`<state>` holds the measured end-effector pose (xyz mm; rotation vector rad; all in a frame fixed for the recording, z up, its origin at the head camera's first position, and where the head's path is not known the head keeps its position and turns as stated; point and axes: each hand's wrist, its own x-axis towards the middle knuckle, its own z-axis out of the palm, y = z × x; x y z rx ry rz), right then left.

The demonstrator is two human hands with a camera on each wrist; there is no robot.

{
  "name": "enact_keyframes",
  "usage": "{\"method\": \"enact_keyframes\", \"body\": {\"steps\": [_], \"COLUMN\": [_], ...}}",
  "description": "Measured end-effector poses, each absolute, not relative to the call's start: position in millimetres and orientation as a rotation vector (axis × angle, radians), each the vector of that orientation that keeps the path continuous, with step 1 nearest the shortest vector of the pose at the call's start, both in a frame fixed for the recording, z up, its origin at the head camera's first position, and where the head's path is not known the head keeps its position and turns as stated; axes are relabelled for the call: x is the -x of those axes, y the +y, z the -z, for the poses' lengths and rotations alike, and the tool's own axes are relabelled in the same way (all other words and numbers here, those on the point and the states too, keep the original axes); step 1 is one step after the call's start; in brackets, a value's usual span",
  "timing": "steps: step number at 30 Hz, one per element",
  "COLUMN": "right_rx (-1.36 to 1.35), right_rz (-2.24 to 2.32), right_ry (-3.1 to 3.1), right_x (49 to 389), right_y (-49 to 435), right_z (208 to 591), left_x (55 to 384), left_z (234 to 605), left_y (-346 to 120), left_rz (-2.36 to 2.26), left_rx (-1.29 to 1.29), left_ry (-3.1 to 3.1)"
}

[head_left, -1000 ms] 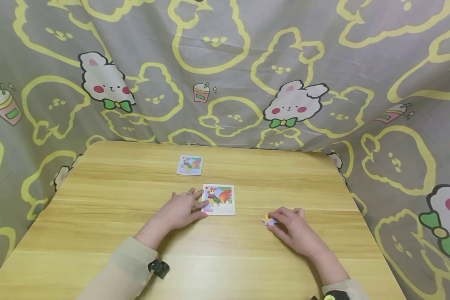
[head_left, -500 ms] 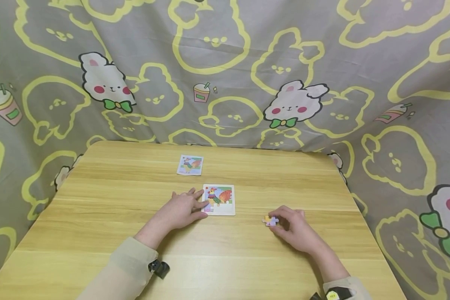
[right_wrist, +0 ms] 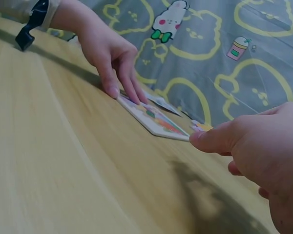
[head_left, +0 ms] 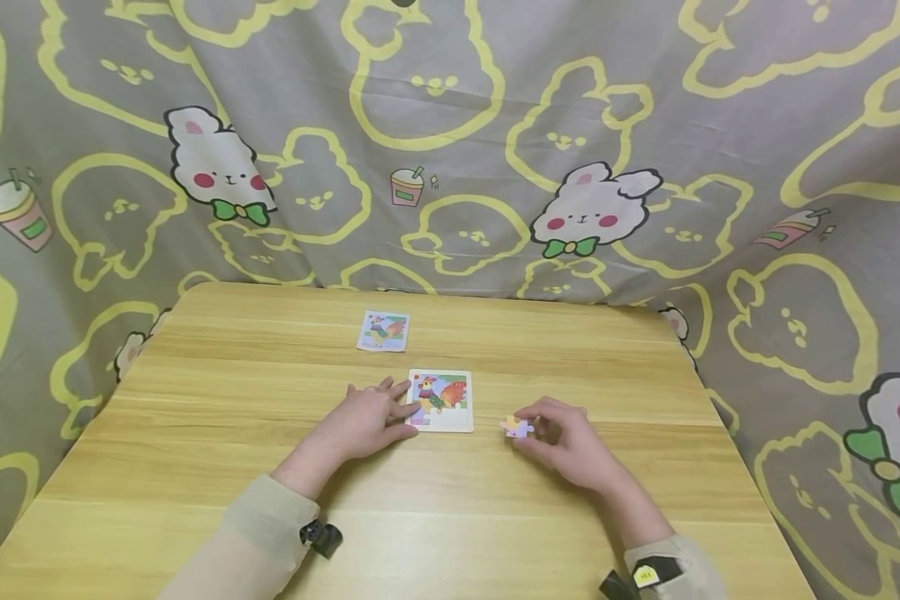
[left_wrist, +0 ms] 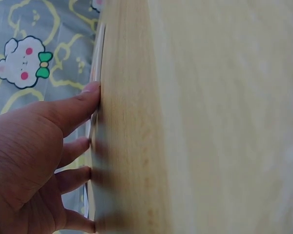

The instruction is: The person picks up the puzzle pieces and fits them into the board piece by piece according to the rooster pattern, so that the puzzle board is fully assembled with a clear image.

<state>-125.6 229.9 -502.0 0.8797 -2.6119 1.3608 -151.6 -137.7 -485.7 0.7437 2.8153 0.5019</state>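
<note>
A square puzzle board with a white border lies mid-table, its rooster picture partly filled and a white gap along the lower right. My left hand rests at the board's left edge, fingers spread and touching it; the left wrist view shows the thumb and fingertips pressing at that edge. Right of the board, my right hand pinches a yellow and lilac puzzle piece between thumb and fingers. In the right wrist view the piece shows mostly hidden behind the thumb, raised off the table.
A printed picture card of the same rooster lies behind the board, slightly left. The wooden table ends at the back against a grey patterned curtain. Each wrist wears a black strap.
My right hand has lifted the puzzle piece from the table and carried it left, toward the board. The left hand has stayed on the board's edge.
</note>
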Motion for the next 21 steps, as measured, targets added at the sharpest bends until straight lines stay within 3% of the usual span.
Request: {"method": "enact_keyframes", "body": {"steps": [21], "right_rx": [-0.973], "right_rz": [-1.319], "right_ry": [-2.651], "right_x": [144.4], "right_y": [177.9], "right_z": [500.6], "left_x": [150.7], "left_z": [484.9], "left_y": [-138.1], "left_rz": [-0.524], "left_rx": [-0.759], "left_ry": [2.816]}}
